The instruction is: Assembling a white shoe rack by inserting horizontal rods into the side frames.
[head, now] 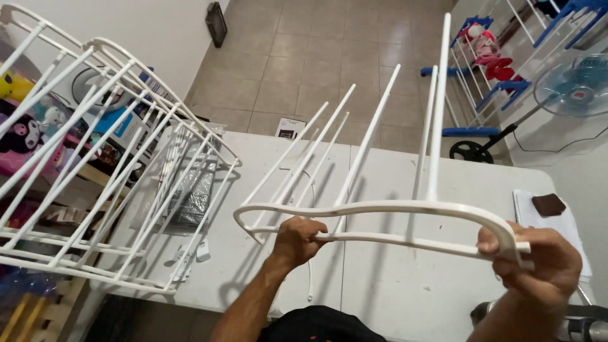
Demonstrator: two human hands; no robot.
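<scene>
Two hands on one white plastic rack section (380, 209), held above the white table (392, 291). Left hand (297, 240) is curled shut around the lower bar near the frame's middle, fingers wrapped over it; right hand (544, 263) is closed on the curved end, thumb on top, fingers underneath. Rods run up and away from the fingertips, tips free, nothing fitted on them. Looks like mid-assembly handling: the section is being lined up, not yet joined to anything. Next move likely calls for keeping both grips firm and swinging the free rod ends towards a mating part without flexing them. Beyond the left hand's knuckles, near but not touching, an already assembled white rack frame (107, 158) leans at the table edge over a clear plastic bag (190, 196). Past the right fingertips a notepad (551, 221) with a dark wallet (548, 204) on it sits by the far edge. Open tabletop lies under and ahead of both hands.
</scene>
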